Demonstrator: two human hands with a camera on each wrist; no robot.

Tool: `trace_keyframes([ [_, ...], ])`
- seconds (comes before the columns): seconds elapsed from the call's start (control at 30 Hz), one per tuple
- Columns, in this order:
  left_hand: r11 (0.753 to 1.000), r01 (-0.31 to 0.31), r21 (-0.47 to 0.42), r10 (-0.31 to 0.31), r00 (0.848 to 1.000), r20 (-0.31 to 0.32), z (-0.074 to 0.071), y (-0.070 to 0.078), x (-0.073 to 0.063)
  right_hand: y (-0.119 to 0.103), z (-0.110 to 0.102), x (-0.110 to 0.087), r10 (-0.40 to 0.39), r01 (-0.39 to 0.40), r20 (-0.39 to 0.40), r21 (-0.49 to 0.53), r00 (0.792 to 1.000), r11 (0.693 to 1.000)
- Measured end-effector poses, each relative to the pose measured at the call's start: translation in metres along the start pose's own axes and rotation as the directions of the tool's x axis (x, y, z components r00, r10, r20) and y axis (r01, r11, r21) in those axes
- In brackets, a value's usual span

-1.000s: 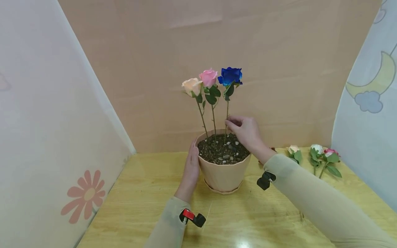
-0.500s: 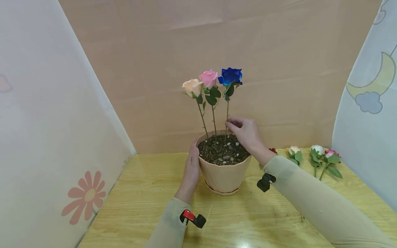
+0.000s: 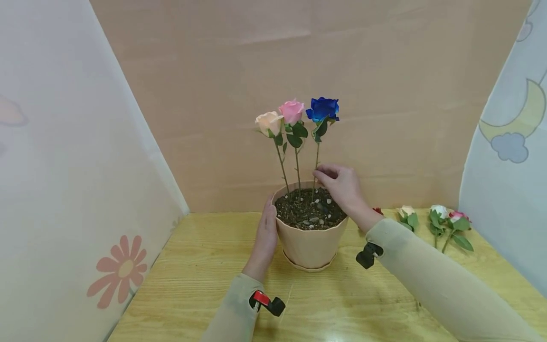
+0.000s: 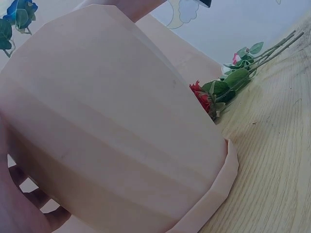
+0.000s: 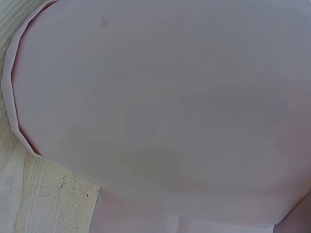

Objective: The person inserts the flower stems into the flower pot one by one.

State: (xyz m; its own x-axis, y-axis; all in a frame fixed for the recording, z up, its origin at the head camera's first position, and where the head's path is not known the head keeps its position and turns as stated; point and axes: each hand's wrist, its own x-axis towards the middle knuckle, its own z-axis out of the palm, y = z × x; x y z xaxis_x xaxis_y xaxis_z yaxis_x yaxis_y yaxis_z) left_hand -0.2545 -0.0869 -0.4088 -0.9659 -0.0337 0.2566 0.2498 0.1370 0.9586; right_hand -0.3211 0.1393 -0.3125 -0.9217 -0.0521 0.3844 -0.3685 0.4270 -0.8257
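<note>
Bracing the peach pot [image 3: 311,247], low in the middle of the frame, I am laying my left grip [image 3: 266,232] along its left wall, fingers extended and pressing rather than wrapping. Were I pushing too hard from that one side, I think the pot could be sliding on the bench [image 3: 205,275], saucer [image 3: 309,269] and all. Right of centre, above the rim, my right grip [image 3: 342,187] is pinching the blue rose [image 3: 323,109] by its stem. The likelier trouble is sitting there: pressing off-line could be bending that thin stem, and the crumbly, pebbled soil [image 3: 295,211] might be giving it too little hold, leaving it leaning. The blue rose is standing nearly upright, its stem entering the soil, its ruffled bloom showing deep blue, with dark green leaves hanging just under it. To its left, the pink rose [image 3: 292,111] and the cream rose [image 3: 268,123] are standing planted, the cream one tilting left. At the right, loose roses [image 3: 437,219] are lying on the bench; behind everything a tan backdrop [image 3: 205,118] is filling the frame's top.
</note>
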Motion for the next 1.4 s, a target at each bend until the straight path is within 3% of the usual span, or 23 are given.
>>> trace_keyframes([
  [0.47, 1.0, -0.019, -0.005, 0.019, 1.0, -0.001, 0.0, -0.003, 0.001, 0.0, -0.018, -0.008, 0.006, -0.006, -0.041, -0.005, 0.999, 1.0],
  [0.73, 1.0, -0.019, 0.009, 0.019, 1.0, -0.001, 0.001, -0.002, 0.0, 0.008, -0.053, -0.019, -0.018, 0.018, -0.055, 0.003, 0.998, 1.0],
  [0.97, 1.0, -0.029, 0.002, 0.029, 1.0, 0.002, 0.0, -0.002, 0.001, 0.023, -0.09, -0.029, 0.04, -0.04, -0.036, 0.005, 0.999, 0.999],
  [1.17, 0.999, -0.034, 0.016, 0.034, 0.999, 0.006, -0.001, -0.002, 0.003, 0.037, -0.12, -0.044, 0.119, -0.12, -0.019, -0.14, 0.993, 0.983],
  [1.4, 0.999, -0.032, 0.014, 0.032, 0.999, 0.01, -0.001, -0.001, 0.004, 0.065, -0.146, -0.064, 0.129, -0.128, -0.012, -0.262, 0.992, 0.956],
])
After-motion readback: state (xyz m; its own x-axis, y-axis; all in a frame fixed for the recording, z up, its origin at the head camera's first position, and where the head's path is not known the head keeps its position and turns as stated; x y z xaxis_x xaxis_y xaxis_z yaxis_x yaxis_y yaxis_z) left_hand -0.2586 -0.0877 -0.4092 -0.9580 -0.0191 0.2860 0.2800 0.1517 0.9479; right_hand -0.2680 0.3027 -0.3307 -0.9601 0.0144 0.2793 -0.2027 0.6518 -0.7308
